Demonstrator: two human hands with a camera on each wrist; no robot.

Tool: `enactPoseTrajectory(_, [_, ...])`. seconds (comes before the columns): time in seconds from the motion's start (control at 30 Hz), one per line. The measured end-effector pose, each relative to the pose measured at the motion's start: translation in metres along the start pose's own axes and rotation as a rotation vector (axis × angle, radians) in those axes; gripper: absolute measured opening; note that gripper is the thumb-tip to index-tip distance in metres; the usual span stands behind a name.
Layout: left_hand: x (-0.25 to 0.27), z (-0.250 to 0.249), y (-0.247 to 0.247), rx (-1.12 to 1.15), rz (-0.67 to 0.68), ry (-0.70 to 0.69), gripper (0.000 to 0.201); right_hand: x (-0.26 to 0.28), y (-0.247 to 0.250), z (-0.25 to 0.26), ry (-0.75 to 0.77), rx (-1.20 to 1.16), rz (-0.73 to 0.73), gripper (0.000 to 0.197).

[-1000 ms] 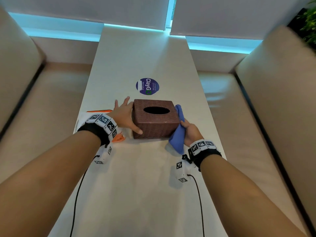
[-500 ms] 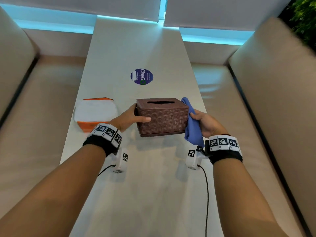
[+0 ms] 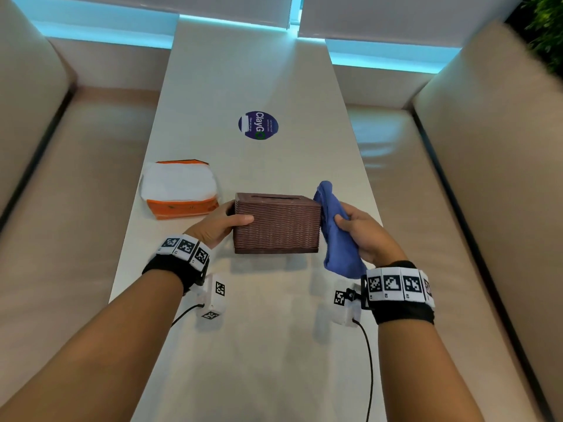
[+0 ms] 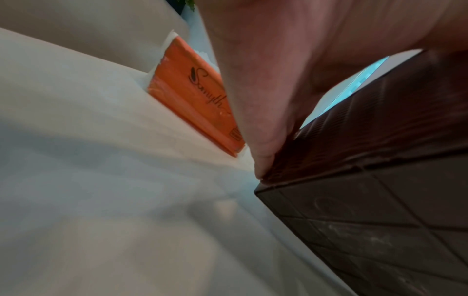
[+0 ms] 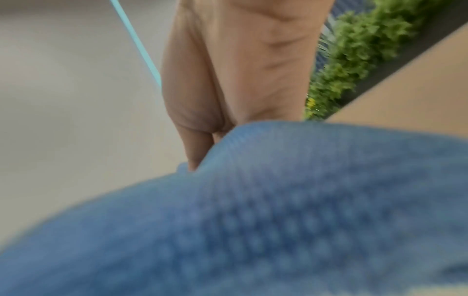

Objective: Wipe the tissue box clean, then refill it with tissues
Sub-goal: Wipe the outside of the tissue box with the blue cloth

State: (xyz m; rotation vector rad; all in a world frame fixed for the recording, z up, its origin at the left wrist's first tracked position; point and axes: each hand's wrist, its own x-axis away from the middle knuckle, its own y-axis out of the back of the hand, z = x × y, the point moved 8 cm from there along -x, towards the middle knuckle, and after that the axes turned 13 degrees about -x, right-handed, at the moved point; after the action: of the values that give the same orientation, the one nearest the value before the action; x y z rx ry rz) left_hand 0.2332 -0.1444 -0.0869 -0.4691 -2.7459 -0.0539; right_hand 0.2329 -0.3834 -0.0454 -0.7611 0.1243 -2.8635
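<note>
2 beige padded benches [image 3: 79,184] flank a long pale counter [image 3: 243,345] that runs away from the person toward a window lit in cyan. On the counter's far half sits a round dark-blue sticker [image 3: 258,125] printed "ClayGO".

Nearer, on the person's left side of the counter, lies an orange tissue pack [image 3: 179,190], its white tissues showing on top; the left wrist view shows its orange side [image 4: 195,96] with script lettering, too blurred to read in full.

Just right of that pack is the brown woven tissue box [image 3: 277,223], upright, slot on top. It is lifted clear of the counter: the left wrist view shows its dark gridded underside [image 4: 380,220] exposed and a shadow on the surface below.

The left hand [image 3: 217,226] clamps the box's left end, thumb across the near face and fingers behind, out of sight. In the left wrist view, the palm [image 4: 278,80] presses against the ribbed side wall.

The right hand [image 3: 362,236] is closed around a bunched blue cloth [image 3: 336,233], thumb on top, holding it against the box's right end. The cloth hangs below the hand and fills most of the right wrist view [image 5: 253,220], where green foliage [image 5: 354,50] shows behind.

Each wrist carries 1 black band with white marker tags and a cabled camera.
</note>
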Motion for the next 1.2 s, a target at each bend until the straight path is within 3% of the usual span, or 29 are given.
enactPoseTrajectory(0.13, [0.003,-0.001,0.001,0.012,0.000,-0.030,0.092,0.024,-0.021,0.047,0.256,0.387,-0.052,0.051])
enactPoseTrajectory(0.27, [0.000,0.000,0.003,0.032,-0.034,-0.047,0.098,0.027,-0.067,0.065,0.398,0.672,-0.014,0.054])
enactPoseTrajectory(0.43, [-0.002,-0.002,0.002,-0.030,-0.037,-0.045,0.091,0.008,-0.117,0.049,0.344,1.167,0.081,0.055])
enactPoseTrajectory(0.53, [-0.002,-0.004,0.002,-0.022,-0.052,-0.033,0.066,-0.002,-0.130,0.048,0.331,1.347,0.108,0.047])
enactPoseTrajectory(0.7, [-0.006,-0.005,0.004,-0.096,-0.109,-0.009,0.066,-0.013,-0.142,0.045,0.566,1.178,0.173,0.039])
enactPoseTrajectory(0.83, [-0.007,0.004,0.006,-0.048,-0.160,0.035,0.077,-0.018,-0.103,0.050,0.730,1.051,-0.027,0.038])
enactPoseTrajectory(0.93, [-0.007,0.011,0.008,-0.035,-0.174,0.077,0.066,-0.021,-0.065,0.044,0.715,0.803,-0.183,0.035])
enactPoseTrajectory(1.03, [-0.008,0.012,0.008,-0.043,-0.196,0.105,0.054,-0.024,-0.061,0.041,0.692,0.663,-0.292,0.031])
enactPoseTrajectory(1.1, [-0.007,0.012,0.012,-0.047,-0.222,0.131,0.044,-0.020,-0.073,0.043,0.722,0.694,-0.291,0.030])
enactPoseTrajectory(1.2, [-0.005,0.006,0.017,-0.085,-0.233,0.162,0.059,-0.014,-0.097,0.044,0.779,0.767,-0.176,0.033])
